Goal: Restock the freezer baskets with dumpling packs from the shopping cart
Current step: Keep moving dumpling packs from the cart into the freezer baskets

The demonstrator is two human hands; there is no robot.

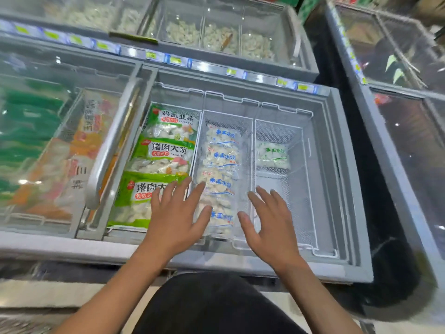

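Three wire baskets sit side by side in an open grey chest freezer [346, 179] on a shop floor, with more glass-topped freezers behind and to the right. The left basket [147, 116] holds green dumpling packs [163, 153] printed 鸡蛋韭菜 and 猪肉大葱; the nearest one is partly covered by the left hand [173, 220]. The middle basket [250, 145] is filled front to back with clear packs [221, 160] lettered 手工水饺 in blue. The right basket [301, 165] holds a single clear pack with green lettering [273, 155] at its far end, the same four characters on it.

Both hands hover flat over the near end of the middle basket, fingers straight and spread, holding nothing; the right hand [272, 225] lies over the wire divider between the middle and right baskets. Whether either touches a pack cannot be told.

Price tags [175, 60] along the freezer's back rail are too blurred to read. Under the slid-aside glass lid [48, 141] at left, green and orange packages show only as smears. No shopping cart is in view.
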